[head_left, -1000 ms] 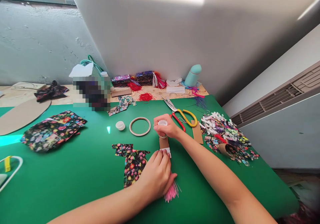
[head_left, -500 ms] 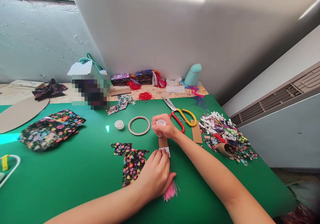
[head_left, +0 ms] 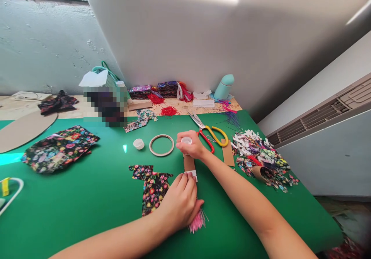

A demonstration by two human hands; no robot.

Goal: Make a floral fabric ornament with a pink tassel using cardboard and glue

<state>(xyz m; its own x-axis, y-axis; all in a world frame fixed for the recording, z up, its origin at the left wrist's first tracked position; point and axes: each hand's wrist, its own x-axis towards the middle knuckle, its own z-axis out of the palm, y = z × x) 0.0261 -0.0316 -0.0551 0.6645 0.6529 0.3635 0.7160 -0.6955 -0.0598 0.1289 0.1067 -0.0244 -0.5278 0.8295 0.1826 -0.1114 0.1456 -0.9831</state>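
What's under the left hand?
Partly under the left hand: white strip on brown card past the fingertips, pink threads below the thumb, and floral cloth by the wrist. The covered part between can't be seen.

Grn tabletop (head_left: pixel 95 212) w/ wood strip (head_left: pixel 185 106) behind — grey wall (head_left: pixel 49 46), sloped panel (head_left: pixel 174 43), bright light up top.

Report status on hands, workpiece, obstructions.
Right hand gripping small white container at far end of cardboard strip. Left hand over near end, pink tassel emerging beneath. Scissors close beyond right wrist.
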